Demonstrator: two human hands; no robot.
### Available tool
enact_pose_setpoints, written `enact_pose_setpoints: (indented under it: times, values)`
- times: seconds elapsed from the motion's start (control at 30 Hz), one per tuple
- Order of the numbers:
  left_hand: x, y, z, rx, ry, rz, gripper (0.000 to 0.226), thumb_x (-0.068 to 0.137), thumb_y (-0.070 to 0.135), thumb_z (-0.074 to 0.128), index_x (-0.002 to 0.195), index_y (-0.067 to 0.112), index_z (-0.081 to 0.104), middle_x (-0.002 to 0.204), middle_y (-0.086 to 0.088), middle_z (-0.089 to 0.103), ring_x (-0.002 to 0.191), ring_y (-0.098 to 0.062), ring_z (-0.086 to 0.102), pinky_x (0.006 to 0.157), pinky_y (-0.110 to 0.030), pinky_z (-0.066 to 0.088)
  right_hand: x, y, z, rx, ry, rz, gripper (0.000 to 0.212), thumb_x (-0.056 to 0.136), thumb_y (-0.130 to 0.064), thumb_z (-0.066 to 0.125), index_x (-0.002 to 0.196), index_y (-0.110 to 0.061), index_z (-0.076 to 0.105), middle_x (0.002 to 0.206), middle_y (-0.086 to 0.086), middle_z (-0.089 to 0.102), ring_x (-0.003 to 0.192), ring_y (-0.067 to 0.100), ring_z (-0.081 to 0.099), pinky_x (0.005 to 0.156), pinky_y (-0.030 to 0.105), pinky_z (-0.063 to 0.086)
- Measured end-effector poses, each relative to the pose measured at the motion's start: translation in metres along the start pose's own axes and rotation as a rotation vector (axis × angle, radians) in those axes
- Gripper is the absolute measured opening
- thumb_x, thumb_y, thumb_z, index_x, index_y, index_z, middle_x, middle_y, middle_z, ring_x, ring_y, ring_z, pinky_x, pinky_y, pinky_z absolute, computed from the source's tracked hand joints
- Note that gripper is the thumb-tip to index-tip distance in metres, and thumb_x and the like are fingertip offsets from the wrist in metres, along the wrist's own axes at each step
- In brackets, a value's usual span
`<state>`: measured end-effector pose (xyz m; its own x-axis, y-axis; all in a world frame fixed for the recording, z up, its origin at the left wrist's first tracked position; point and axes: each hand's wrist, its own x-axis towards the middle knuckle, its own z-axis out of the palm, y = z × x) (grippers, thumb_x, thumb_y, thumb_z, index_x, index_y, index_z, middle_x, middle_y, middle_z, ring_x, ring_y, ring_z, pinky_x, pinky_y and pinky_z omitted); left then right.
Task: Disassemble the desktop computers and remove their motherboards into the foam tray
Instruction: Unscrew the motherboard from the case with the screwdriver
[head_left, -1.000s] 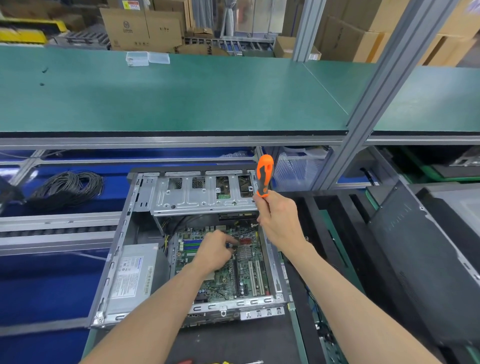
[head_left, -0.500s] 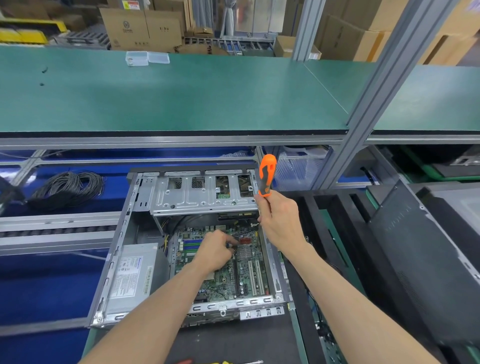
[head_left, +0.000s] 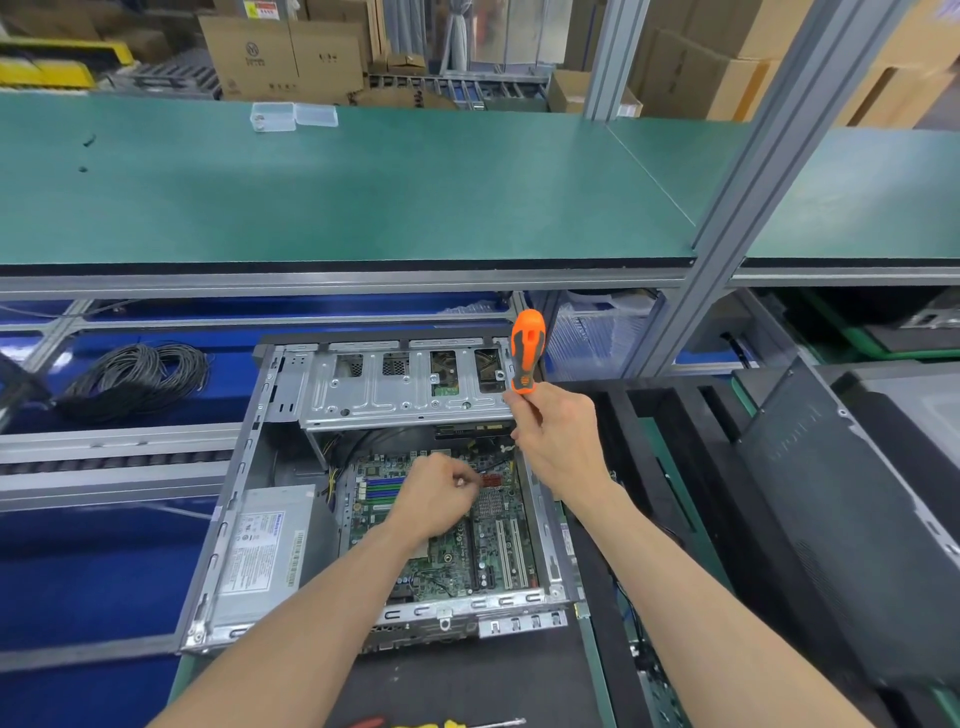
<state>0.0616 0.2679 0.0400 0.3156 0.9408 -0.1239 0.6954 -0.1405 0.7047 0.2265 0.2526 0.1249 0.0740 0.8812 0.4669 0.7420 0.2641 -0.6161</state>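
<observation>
Left hand (head_left: 434, 493) curled low over motherboard (head_left: 441, 525), still seated in case (head_left: 249, 499), pinching something tiny (maybe a screw). Right hand (head_left: 558, 441) gripping screwdriver (head_left: 527, 351), handle up. Risks: dropping it among components; shaft gouging traces.

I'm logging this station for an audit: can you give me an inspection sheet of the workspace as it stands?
Surface: black mat under the case; green shelf above.
Job's things: open desktop case, motherboard still inside, power supply in place.
Clutter: clear plastic boxes on the shelf; tools at the bottom edge, partly cut off.
Hands: left hand pinches something small over the board; right hand holds an orange screwdriver.
Cables: black coil at left.
Surroundings: cardboard boxes behind.
</observation>
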Motion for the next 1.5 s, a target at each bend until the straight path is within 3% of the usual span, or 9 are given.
enact_pose_setpoints:
  times: [0.17, 0.33, 0.43, 0.6, 0.73, 0.9, 1.17, 1.37, 1.5]
  values:
    - [-0.007, 0.043, -0.019, -0.399, 0.363, 0.279, 0.017, 0.089, 0.035, 0.057, 0.105, 0.031, 0.064, 0.045, -0.001, 0.038, 0.042, -0.008, 0.03, 0.047, -0.024, 0.025, 0.002, 0.003, -0.004, 0.015, -0.037, 0.028, 0.024, 0.097, -0.016, 0.064, 0.078, -0.002, 0.069, 0.06, 0.008, 0.063, 0.056, 0.028, 0.061, 0.061, 0.045, 0.05]
    - [0.006, 0.098, -0.051, -0.507, 0.318, 0.495, 0.037, 0.095, 0.038, 0.054, 0.128, 0.023, 0.055, 0.048, -0.003, 0.043, 0.043, -0.015, 0.034, 0.047, -0.026, 0.028, 0.002, 0.0, -0.008, 0.016, -0.055, -0.016, 0.026, 0.093, -0.014, 0.055, 0.072, -0.003, 0.064, 0.058, 0.01, 0.061, 0.051, 0.03, 0.054, 0.051, 0.041, 0.045]
    - [0.018, 0.108, -0.063, -0.407, 0.259, 0.444, 0.031, 0.089, 0.037, 0.057, 0.11, 0.015, 0.065, 0.069, -0.022, 0.063, 0.06, -0.037, 0.057, 0.06, -0.047, 0.05, 0.0, -0.002, -0.011, 0.054, -0.095, 0.014, 0.026, 0.093, -0.018, 0.051, 0.073, -0.007, 0.063, 0.061, 0.01, 0.062, 0.054, 0.031, 0.055, 0.053, 0.045, 0.046]
    - [0.015, 0.104, -0.062, -0.349, 0.259, 0.416, 0.017, 0.087, 0.029, 0.06, 0.095, 0.018, 0.069, 0.082, -0.014, 0.073, 0.077, -0.033, 0.068, 0.075, -0.048, 0.054, 0.005, -0.008, -0.03, 0.05, -0.11, 0.033, 0.003, 0.087, -0.013, 0.057, 0.086, -0.011, 0.059, 0.073, 0.003, 0.059, 0.061, 0.016, 0.051, 0.059, 0.034, 0.043]
    - [0.018, 0.103, -0.064, -0.324, 0.234, 0.402, 0.014, 0.089, 0.03, 0.056, 0.084, 0.021, 0.065, 0.063, -0.005, 0.063, 0.057, -0.021, 0.054, 0.055, -0.037, 0.044, 0.027, -0.037, -0.053, 0.054, 0.068, -0.127, 0.036, 0.094, -0.037, 0.052, 0.125, -0.02, 0.047, 0.105, -0.005, 0.052, 0.076, 0.005, 0.052, 0.068, 0.024, 0.04]
    - [0.013, 0.107, -0.058, -0.377, 0.255, 0.336, 0.02, 0.081, 0.018, 0.047, 0.063, 0.026, 0.047, 0.05, 0.018, 0.056, 0.044, -0.002, 0.044, 0.043, -0.016, 0.026, 0.048, -0.065, -0.043, -0.585, -0.068, -0.218, 0.025, 0.103, -0.04, 0.043, 0.11, -0.016, 0.043, 0.095, 0.009, 0.053, 0.072, 0.04, 0.061, 0.053, 0.036, 0.038]
    - [0.012, 0.08, -0.04, -0.387, 0.065, 0.227, 0.049, 0.087, 0.027, 0.073, 0.045, 0.038, 0.051, 0.04, 0.011, 0.024, 0.043, -0.008, 0.016, 0.042, -0.019, 0.012, 0.062, -0.072, -0.058, -0.221, -0.446, -0.218, 0.024, 0.08, -0.006, 0.061, 0.088, -0.025, 0.049, 0.083, -0.005, 0.059, 0.071, 0.012, 0.052, 0.062, 0.033, 0.036]
    - [0.013, 0.071, -0.022, -0.387, 0.068, 0.148, 0.027, 0.09, 0.024, 0.074, 0.065, 0.034, 0.074, 0.046, 0.008, 0.043, 0.045, -0.01, 0.027, 0.046, -0.022, 0.024, 0.06, -0.078, -0.07, -0.349, -0.451, -0.194, 0.005, 0.085, -0.025, 0.057, 0.088, -0.022, 0.053, 0.072, -0.005, 0.053, 0.071, 0.024, 0.055, 0.06, 0.035, 0.041]
    - [0.017, 0.076, -0.015, -0.436, 0.126, 0.093, 0.013, 0.089, 0.02, 0.074, 0.09, 0.01, 0.082, 0.052, 0.002, 0.061, 0.047, -0.011, 0.033, 0.046, -0.016, 0.03, 0.064, -0.083, -0.07, -0.817, -0.28, -0.203, 0.037, 0.1, -0.049, 0.048, 0.1, -0.013, 0.056, 0.085, 0.01, 0.054, 0.08, 0.034, 0.056, 0.061, 0.038, 0.033]
